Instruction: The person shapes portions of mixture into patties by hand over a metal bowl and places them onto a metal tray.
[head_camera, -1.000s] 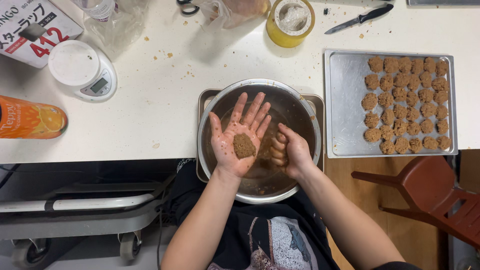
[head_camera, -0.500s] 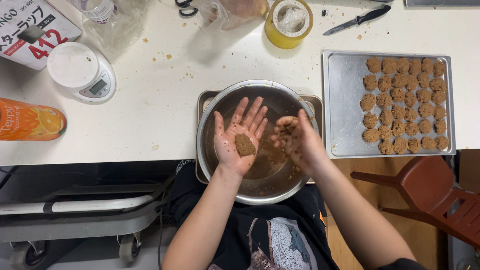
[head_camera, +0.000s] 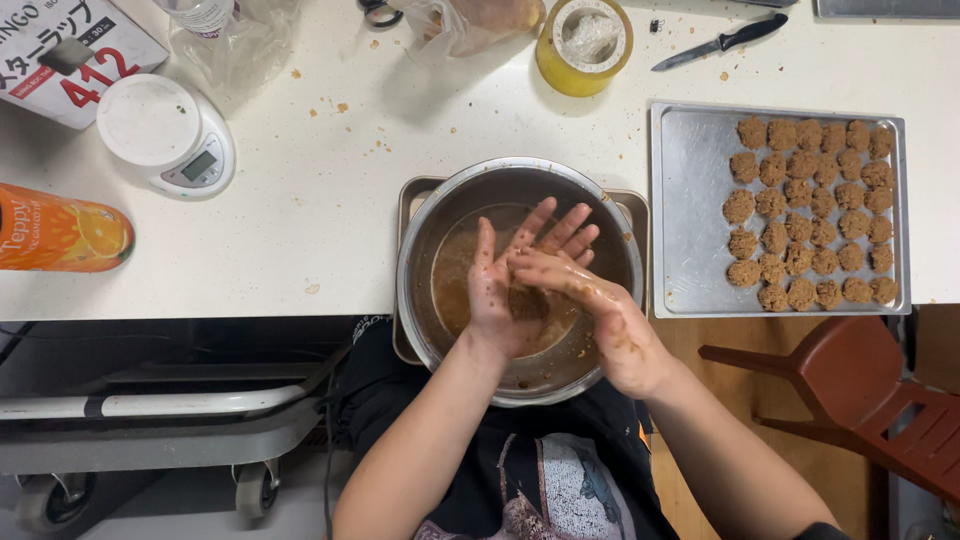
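Head view, looking straight down. The left hand (head_camera: 510, 285) lies palm up over the metal bowl (head_camera: 425, 250), fingers spread and pointing away from the body. The right hand (head_camera: 590, 310) crosses it from the right, its fingers laid flat on the left palm, so the two hands are pressed together around a brown lump of dough (head_camera: 522, 300) of which only a sliver shows between them; how tightly it is squeezed cannot be told. Both hands are smeared with the brown mix.

The bowl sits in a shallow tray (head_camera: 632, 205) at the near edge of the white counter (head_camera: 320, 200), its near rim overhanging the edge above the person's dark shirt. Brown residue coats the bowl floor.

Just right of the bowl, with a narrow gap between, lies a steel baking sheet (head_camera: 690, 150). Formed brown balls (head_camera: 810, 215) fill its right part in rows; its left strip is bare metal.

Left of the bowl the counter is open as far as a white kitchen scale (head_camera: 165, 135) and an orange carton (head_camera: 60, 228) lying at the edge. Beyond the bowl stand a yellow tub (head_camera: 583, 45) and a knife (head_camera: 720, 42). A red-brown chair (head_camera: 860, 400) stands below the counter at right, a wheeled cart (head_camera: 150, 440) at left.
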